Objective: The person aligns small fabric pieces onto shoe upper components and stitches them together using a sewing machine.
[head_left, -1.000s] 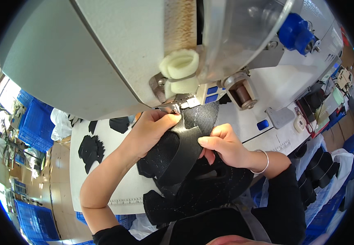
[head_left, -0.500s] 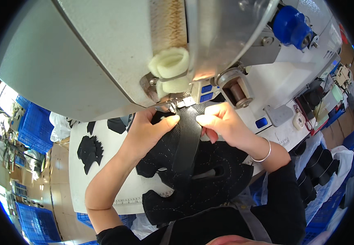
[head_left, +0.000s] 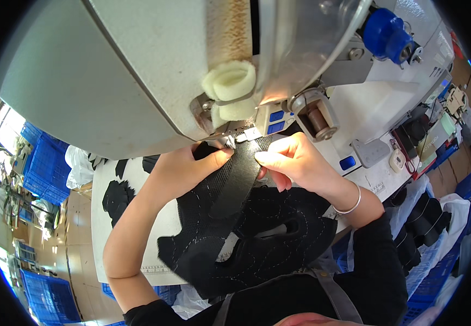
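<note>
Right fingers (head_left: 270, 160) pinch the black strip (head_left: 239, 176) (left fingers (head_left: 218, 159) near the presser foot (head_left: 230, 143))

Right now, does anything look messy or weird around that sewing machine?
Yes, a little: brownish marks run along the pale strip on the sewing machine, above the foam roll. They look odd against the pale surface, perhaps stains. Nothing looks spilled, and the black material shows no clear damage.

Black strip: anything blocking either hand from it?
Nothing visible. The right hand pinches the black strip at its right edge; the left hand is close by its left edge, whether touching I can't tell. The sewing machine head overhangs beyond.
</note>
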Available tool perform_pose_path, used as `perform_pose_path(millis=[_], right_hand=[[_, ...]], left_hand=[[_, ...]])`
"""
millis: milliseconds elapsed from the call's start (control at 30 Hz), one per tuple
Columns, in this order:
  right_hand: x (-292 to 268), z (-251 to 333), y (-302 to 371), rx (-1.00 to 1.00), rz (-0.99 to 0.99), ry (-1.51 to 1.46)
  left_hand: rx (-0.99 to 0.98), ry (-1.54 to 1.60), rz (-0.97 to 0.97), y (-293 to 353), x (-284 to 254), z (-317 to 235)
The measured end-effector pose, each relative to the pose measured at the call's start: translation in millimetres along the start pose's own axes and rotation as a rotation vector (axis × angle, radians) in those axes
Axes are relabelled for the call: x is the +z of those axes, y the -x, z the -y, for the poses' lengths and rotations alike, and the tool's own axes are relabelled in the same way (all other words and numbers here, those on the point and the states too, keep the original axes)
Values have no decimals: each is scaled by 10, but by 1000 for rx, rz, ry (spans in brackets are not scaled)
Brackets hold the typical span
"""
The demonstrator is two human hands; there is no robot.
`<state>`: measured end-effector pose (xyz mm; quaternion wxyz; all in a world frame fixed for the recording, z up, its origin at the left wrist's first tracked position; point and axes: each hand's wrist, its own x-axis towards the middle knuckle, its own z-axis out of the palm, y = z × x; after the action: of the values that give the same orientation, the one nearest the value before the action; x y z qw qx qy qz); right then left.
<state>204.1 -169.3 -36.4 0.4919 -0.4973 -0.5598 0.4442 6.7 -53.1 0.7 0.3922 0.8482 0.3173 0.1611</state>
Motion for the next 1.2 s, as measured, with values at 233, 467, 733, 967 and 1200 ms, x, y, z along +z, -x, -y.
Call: perform_pose_path(millis=[233,467,733,967,1200], right_hand=[[19,27,24,41,-6,13],[159,-75,34,5,18,-70],[50,79,170,-942,-464,1240],[-88,-57,57,-1013,-307,1209],[-63,-70,59,-1025,-311,1206]], left_hand=[[412,-674,-490,350,19,39],[767,-892,-597,469,609,38],[700,-813,-727,368,550,69],[634,-656,-762,306,533,71],[726,-710,-784,209,464,180]])
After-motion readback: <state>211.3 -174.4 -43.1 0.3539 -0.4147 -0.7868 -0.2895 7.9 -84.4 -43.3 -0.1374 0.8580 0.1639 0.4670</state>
